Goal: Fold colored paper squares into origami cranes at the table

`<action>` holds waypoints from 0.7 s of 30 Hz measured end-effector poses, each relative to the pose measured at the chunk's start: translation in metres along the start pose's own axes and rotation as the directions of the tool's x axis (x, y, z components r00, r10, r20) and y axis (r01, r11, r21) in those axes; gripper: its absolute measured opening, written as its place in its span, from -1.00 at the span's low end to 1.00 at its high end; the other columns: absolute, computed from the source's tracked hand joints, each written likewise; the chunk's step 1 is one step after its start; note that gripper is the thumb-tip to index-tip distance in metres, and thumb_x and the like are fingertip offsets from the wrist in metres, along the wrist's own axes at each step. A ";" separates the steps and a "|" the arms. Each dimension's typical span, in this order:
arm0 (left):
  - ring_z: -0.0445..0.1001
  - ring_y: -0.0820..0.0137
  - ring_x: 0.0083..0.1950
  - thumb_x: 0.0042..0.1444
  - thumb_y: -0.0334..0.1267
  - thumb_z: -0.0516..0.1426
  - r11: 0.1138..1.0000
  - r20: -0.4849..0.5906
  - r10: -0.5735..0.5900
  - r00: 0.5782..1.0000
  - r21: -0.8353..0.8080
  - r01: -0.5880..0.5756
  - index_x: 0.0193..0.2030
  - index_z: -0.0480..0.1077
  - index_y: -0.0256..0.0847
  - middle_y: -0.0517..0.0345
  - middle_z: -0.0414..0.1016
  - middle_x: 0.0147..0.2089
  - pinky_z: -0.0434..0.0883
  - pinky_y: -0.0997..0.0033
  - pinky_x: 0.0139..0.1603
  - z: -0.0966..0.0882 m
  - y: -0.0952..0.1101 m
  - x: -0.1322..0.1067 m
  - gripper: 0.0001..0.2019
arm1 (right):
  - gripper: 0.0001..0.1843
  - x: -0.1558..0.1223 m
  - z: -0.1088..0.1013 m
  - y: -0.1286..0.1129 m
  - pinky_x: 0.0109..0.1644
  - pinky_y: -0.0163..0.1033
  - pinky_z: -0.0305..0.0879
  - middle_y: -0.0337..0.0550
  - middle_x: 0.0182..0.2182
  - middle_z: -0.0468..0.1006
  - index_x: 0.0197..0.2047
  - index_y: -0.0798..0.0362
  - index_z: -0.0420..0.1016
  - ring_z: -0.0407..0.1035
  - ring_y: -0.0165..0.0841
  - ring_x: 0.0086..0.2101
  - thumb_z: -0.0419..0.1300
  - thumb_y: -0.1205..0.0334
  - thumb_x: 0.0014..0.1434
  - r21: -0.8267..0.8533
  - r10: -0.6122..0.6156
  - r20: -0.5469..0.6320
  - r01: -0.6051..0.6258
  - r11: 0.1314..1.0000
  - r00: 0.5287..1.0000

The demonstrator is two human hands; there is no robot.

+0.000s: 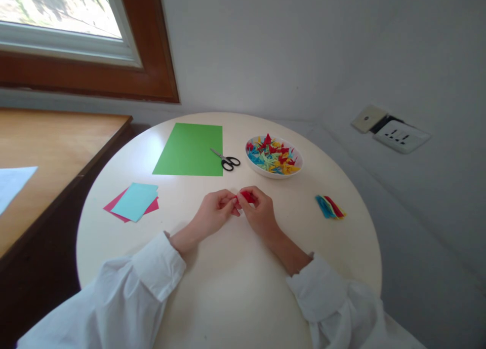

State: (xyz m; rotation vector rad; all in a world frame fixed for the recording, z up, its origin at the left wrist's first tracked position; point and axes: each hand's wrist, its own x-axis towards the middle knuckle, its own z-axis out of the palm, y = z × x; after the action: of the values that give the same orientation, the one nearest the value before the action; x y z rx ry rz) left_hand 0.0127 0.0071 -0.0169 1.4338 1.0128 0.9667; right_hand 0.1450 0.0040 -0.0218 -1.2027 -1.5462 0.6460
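Near the middle of the round white table, my two hands meet over a small piece of folded red paper (248, 196). My left hand (217, 207) pinches its left end between thumb and fingers. My right hand (260, 211) grips the other end, thumb on top and fingers curled behind. Much of the paper is hidden by the fingers, so its exact shape cannot be made out. Beyond the hands lie black-handled scissors (229, 163), their blades resting on a green sheet of paper (188, 150). A white bowl (274, 175) full of colourful folded paper cranes stands behind my right hand.
Light blue paper squares (135, 201) lie over red ones (115, 207) on the left. At the right is a fanned bunch of folded paper pieces (330, 207). A wooden desk (56, 141) stands left of the round table (235, 298); a wall socket (401, 136) is at right.
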 end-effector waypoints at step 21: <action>0.44 0.47 -0.52 -0.04 -0.22 0.13 0.997 -0.093 -0.066 0.993 -0.050 0.061 -0.51 0.33 -0.30 0.15 0.46 -0.57 0.37 0.51 -0.48 0.000 -0.001 0.002 -0.82 | -0.91 0.000 0.002 0.003 -0.33 -0.28 0.35 -0.18 -0.47 0.46 -0.44 0.08 0.39 0.37 -0.39 -0.42 0.12 0.25 0.02 0.039 -0.040 0.016 0.039 0.998 0.999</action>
State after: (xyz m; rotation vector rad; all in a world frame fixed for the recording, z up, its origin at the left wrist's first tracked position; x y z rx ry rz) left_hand 0.0132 0.0090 -0.0181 1.3193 1.0913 1.0134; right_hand 0.1446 0.0054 -0.0251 -1.1378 -1.5604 0.6588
